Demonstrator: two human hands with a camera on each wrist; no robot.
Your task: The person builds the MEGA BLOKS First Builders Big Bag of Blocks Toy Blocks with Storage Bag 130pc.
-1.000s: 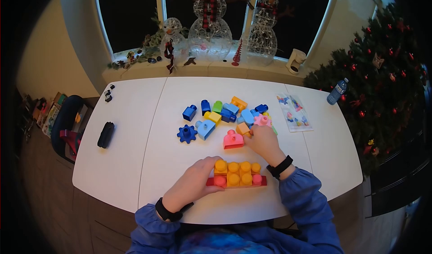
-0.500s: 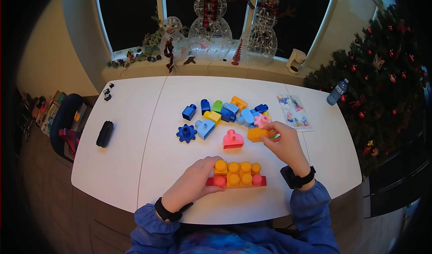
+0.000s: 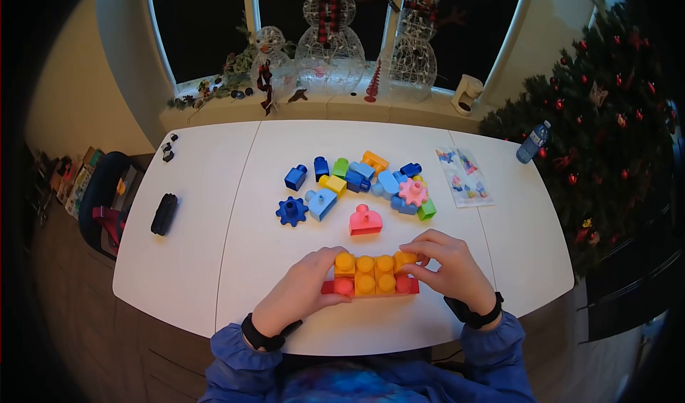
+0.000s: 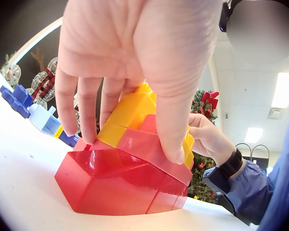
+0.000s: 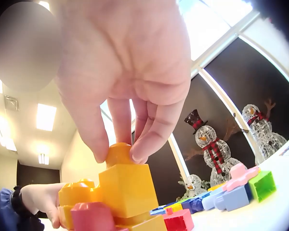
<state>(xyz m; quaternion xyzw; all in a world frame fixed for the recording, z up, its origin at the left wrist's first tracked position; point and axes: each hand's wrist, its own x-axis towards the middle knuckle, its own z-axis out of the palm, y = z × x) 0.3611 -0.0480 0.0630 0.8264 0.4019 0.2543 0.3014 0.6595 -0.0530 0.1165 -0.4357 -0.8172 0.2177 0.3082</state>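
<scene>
Head view: the left hand (image 3: 300,289) grips the left end of the block wall (image 3: 374,283), maybe to keep it still. Loose blocks (image 3: 321,203) lie past the wall on the white table (image 3: 264,253); snowmen (image 3: 330,64) stand farther past it.

Left wrist view: thumb and fingers hug the wall above its red bottom (image 4: 118,187).

Right wrist view: the right hand (image 5: 127,72) pinches a yellow block (image 5: 127,190) by its knob, at the wall's right end.

Loose blocks (image 3: 357,182) lie behind the block stack (image 3: 365,284) on the table (image 3: 264,249), between case (image 3: 164,214) and leaflet (image 3: 465,177)
</scene>
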